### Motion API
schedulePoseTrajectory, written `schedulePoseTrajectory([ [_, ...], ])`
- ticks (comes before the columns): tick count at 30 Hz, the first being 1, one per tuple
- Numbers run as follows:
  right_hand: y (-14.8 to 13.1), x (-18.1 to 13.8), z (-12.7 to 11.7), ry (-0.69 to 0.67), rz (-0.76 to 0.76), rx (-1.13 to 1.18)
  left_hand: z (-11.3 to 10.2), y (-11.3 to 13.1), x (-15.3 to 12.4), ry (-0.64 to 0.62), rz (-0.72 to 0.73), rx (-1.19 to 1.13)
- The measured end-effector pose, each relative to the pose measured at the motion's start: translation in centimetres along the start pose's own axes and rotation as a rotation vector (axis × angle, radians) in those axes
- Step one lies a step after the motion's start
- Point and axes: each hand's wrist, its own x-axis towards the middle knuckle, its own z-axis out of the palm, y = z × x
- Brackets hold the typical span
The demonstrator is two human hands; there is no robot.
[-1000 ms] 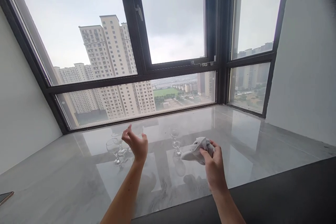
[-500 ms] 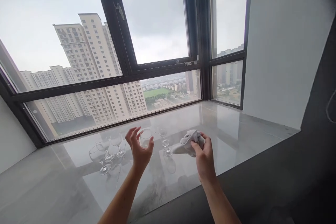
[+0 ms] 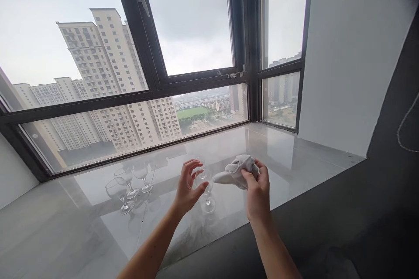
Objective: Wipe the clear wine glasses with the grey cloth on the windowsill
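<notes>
My left hand [image 3: 188, 187] curls round the bowl of a clear wine glass [image 3: 207, 196] whose foot rests on the glossy marble window sill [image 3: 288, 161]. The thumb lies on the front of the bowl and the fingers reach behind it. My right hand [image 3: 258, 189], just to the right, is closed on a bunched white cloth [image 3: 234, 170] held a little above the sill, close to the glass. Three more wine glasses [image 3: 126, 181] stand in a group to the left.
Large dark-framed windows [image 3: 147, 91] run along the back of the sill, with tower blocks outside. A white wall [image 3: 343, 61] closes the right end. A dark surface [image 3: 327, 235] borders the sill's near edge.
My left hand has moved right and closed round a glass; before, it hovered open. The right hand keeps hold of the cloth. The view has swung slightly to the right.
</notes>
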Motion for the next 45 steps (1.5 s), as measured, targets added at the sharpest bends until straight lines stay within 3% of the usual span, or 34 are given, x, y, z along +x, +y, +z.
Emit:
schedulePoseTrajectory([
  [6,0.0,0.2,-0.2,0.009,0.005,-0.012,0.4,-0.7,-0.4,-0.036,-0.027,-0.040],
  [13,-0.4,0.6,-0.5,0.039,-0.006,0.002,1.4,-2.1,-1.3,-0.067,-0.185,-0.177],
  [19,-0.5,0.7,-0.6,0.052,-0.026,0.000,2.1,-2.0,-1.5,-0.079,-0.325,-0.246],
  [25,-0.5,0.7,-0.7,0.055,-0.037,-0.002,2.2,-1.6,-1.4,-0.162,-0.497,-0.373],
  [30,-0.8,0.6,-0.7,0.062,-0.043,0.014,2.7,-2.9,-2.2,-0.327,-0.601,-0.379],
  [35,-1.1,0.6,-0.8,0.075,-0.048,0.044,3.1,-3.9,-2.7,-0.304,-0.535,-0.198],
  [39,-1.4,0.6,-1.0,0.078,-0.083,0.022,2.7,-3.3,-2.6,-0.268,-0.364,0.150],
  [42,-1.6,0.4,-1.0,0.029,-0.123,-0.032,2.3,-3.0,-2.6,-0.320,-0.232,0.394],
  [45,-1.8,-0.1,-0.8,-0.028,-0.166,-0.126,2.2,-3.1,-2.7,-0.323,-0.189,0.509],
])
